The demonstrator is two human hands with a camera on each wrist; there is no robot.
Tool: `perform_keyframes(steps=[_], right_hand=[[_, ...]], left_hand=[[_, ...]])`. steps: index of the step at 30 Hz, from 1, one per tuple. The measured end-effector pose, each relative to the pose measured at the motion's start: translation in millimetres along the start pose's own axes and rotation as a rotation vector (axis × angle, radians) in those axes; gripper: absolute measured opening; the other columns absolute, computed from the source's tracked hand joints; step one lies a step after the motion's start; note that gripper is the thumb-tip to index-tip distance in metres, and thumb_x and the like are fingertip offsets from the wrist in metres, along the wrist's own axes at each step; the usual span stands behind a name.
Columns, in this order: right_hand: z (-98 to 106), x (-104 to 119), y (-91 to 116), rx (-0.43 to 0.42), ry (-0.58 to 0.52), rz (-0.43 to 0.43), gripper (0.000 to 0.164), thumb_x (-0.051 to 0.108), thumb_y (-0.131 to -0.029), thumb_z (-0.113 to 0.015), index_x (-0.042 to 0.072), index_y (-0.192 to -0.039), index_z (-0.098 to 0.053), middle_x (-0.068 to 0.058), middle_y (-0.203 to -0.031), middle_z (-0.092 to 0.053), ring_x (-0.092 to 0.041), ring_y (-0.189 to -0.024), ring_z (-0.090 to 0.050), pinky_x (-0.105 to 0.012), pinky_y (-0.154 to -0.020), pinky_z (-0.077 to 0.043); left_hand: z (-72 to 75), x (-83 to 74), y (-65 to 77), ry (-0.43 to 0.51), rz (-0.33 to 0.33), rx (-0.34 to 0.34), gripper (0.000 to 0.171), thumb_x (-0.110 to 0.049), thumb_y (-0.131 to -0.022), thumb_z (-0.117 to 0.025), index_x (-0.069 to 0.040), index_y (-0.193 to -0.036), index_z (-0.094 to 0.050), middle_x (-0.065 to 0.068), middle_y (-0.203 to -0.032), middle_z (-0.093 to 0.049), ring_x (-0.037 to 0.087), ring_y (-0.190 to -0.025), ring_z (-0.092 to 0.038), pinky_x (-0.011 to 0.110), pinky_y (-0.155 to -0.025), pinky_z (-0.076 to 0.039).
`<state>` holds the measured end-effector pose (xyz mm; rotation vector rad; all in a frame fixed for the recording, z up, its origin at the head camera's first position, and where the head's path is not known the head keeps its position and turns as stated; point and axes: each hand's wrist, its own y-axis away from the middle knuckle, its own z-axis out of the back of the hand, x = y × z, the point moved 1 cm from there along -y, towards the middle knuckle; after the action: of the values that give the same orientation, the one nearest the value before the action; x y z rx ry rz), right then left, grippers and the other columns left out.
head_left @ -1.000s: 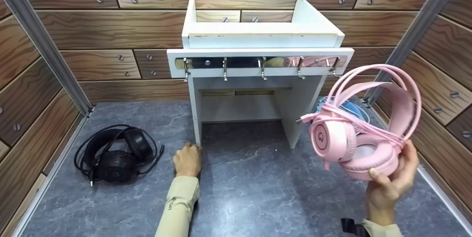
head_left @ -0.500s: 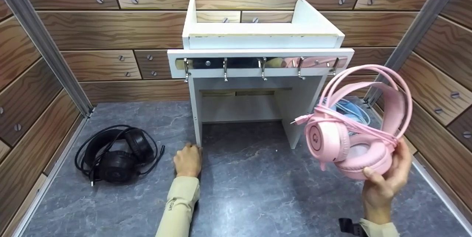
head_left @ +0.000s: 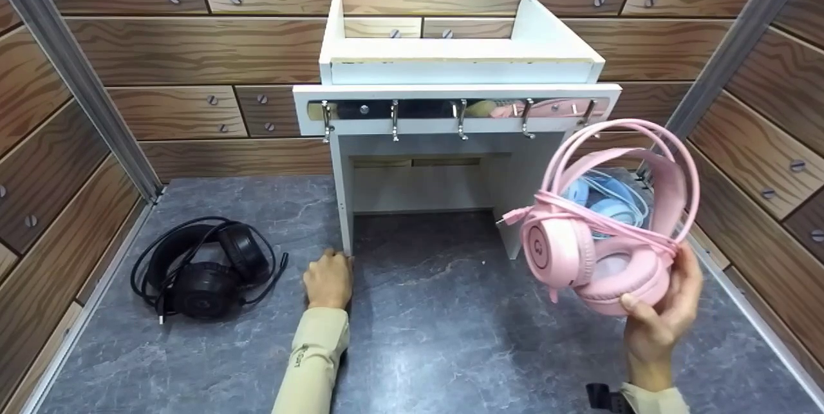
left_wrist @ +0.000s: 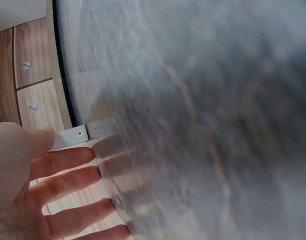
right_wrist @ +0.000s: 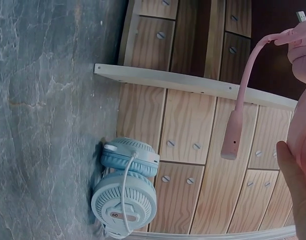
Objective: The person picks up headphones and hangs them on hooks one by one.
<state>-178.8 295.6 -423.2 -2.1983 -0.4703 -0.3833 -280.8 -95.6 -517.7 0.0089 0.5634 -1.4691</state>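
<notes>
Pink headphones point(head_left: 673, 192), their pink cable wound round them, are held up in the air by my right hand point(head_left: 660, 324), which grips the lower ear cup. In the right wrist view a pink microphone boom point(right_wrist: 243, 100) sticks out from them, with my right thumb on the cup. A white stand point(head_left: 463, 50) carries a row of metal hooks point(head_left: 461, 121) across its front. At the foot of its left side panel point(left_wrist: 70, 137), my left hand point(head_left: 328, 282) pinches the panel's edge between thumb and fingers, fingertips down at the tabletop.
Black headphones point(head_left: 203, 288) with a coiled cable lie on the grey marbled tabletop point(head_left: 412, 349) at the left. Light-blue headphones point(right_wrist: 125, 190) lie right of the stand, partly behind the pink ones in the head view. Wood-patterned walls point(head_left: 193, 50) enclose the back and sides.
My right hand has moved left with the pink headphones, nearer the stand, uncovering more of the light-blue pair. My left hand has stayed at the side panel.
</notes>
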Motion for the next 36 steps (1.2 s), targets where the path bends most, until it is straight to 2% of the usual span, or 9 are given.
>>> perform_keyframes(steps=[8, 13, 19, 26, 29, 36], right_hand=[[0, -3, 3, 0.046, -0.002, -0.049, 0.089, -0.016, -0.050, -0.043, -0.013, -0.138, -0.045, -0.029, -0.138, -0.045, -0.032, -0.122, -0.048, -0.033, -0.103, -0.043], [0, -6, 7, 0.089, 0.010, -0.085, 0.093, -0.018, -0.048, -0.044, -0.010, -0.140, -0.044, -0.026, -0.141, -0.043, -0.030, -0.126, -0.044, -0.032, -0.106, -0.039], [0, -10, 10, 0.104, 0.026, -0.104, 0.093, -0.018, -0.048, -0.043, -0.009, -0.141, -0.043, -0.025, -0.142, -0.041, -0.030, -0.128, -0.042, -0.032, -0.106, -0.038], [1, -13, 9, 0.057, 0.025, -0.162, 0.093, -0.018, -0.049, -0.040, -0.003, -0.141, -0.045, -0.024, -0.134, -0.043, -0.028, -0.116, -0.047, -0.030, -0.094, -0.045], [2, -15, 8, 0.040, -0.016, -0.214, 0.092, -0.019, -0.051, -0.037, -0.001, -0.141, -0.045, -0.023, -0.131, -0.046, -0.026, -0.109, -0.052, -0.030, -0.085, -0.050], [7, -23, 6, 0.059, -0.137, -0.346, 0.085, -0.022, -0.054, -0.031, -0.001, -0.136, -0.040, -0.022, -0.121, -0.056, -0.024, -0.089, -0.063, -0.029, -0.070, -0.055]], left_hand=[[-0.7, -0.6, -0.4, -0.005, -0.008, -0.022, 0.025, -0.020, -0.094, -0.070, 0.004, -0.089, -0.072, 0.018, -0.088, -0.066, 0.051, -0.075, -0.067, 0.059, -0.061, -0.055], [-1.0, -0.8, -1.7, -0.005, -0.002, -0.016, 0.025, -0.020, -0.094, -0.070, 0.005, -0.089, -0.073, 0.017, -0.087, -0.066, 0.051, -0.075, -0.067, 0.059, -0.061, -0.055], [-1.5, -1.6, -2.1, 0.003, 0.000, -0.003, 0.025, -0.020, -0.095, -0.070, 0.004, -0.091, -0.073, 0.017, -0.089, -0.066, 0.051, -0.076, -0.067, 0.059, -0.061, -0.055], [-1.3, -1.2, -2.4, 0.001, -0.006, 0.001, 0.024, -0.020, -0.095, -0.070, 0.003, -0.091, -0.073, 0.018, -0.090, -0.066, 0.052, -0.077, -0.067, 0.059, -0.061, -0.055], [-0.8, -0.2, -1.9, -0.007, -0.011, -0.007, 0.025, -0.020, -0.095, -0.069, 0.004, -0.091, -0.073, 0.018, -0.091, -0.066, 0.052, -0.076, -0.067, 0.059, -0.061, -0.055], [-0.7, 0.7, -0.4, -0.006, -0.018, -0.010, 0.025, -0.019, -0.096, -0.068, 0.005, -0.090, -0.072, 0.017, -0.091, -0.066, 0.052, -0.075, -0.067, 0.059, -0.060, -0.055]])
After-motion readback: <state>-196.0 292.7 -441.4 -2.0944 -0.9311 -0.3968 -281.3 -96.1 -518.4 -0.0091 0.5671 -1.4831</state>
